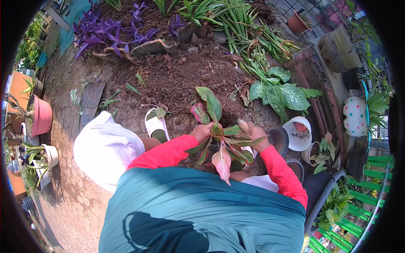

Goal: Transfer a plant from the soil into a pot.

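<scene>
Low in front of me is an aglaonema plant (221, 161) with green and pink leaves. My left hand (202, 132) is closed at its left side, among the leaf bases. My right hand (257, 137) is curled at the plant's right side, partly behind leaves. A pale, blunt stub shows by its fingers, and I cannot tell whether this is a thumb or a handle. The leaves hide the plant's base and what lies under it. Beyond the hands is loose brown soil (190, 76). A dark plastic pot (279, 142) stands just right of my right hand.
A white bucket (299, 134) lies tilted at right. Cut dieffenbachia leaves (278, 90) and a heap of strappy plants (240, 28) lie beyond. Purple tradescantia (104, 34) grows behind broken edging tiles (152, 48). Potted plants, including a pink pot (42, 114), line the left.
</scene>
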The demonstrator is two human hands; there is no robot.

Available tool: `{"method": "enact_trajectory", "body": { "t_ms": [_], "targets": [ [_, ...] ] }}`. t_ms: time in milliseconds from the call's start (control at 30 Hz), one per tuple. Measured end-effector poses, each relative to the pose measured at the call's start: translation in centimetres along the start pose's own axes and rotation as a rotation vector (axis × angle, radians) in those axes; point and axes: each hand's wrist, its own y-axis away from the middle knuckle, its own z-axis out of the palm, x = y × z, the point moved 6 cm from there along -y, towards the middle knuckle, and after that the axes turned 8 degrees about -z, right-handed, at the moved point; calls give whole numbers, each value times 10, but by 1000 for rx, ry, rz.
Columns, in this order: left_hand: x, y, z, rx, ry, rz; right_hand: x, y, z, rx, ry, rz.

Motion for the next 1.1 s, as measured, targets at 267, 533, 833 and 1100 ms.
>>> {"method": "enact_trajectory", "body": {
  "t_ms": [267,533,833,1100],
  "targets": [
    [25,8,1,78,-294,208,-14,31,-5,228,415,-184],
    [18,15,10,106,-548,358,-16,-60,-30,177,165,68],
    [15,12,5,132,-507,428,-72,-268,8,56,168,-4],
    [10,8,6,38,-559,367,-71,-290,152,-242,479,-173]
  ]
}}
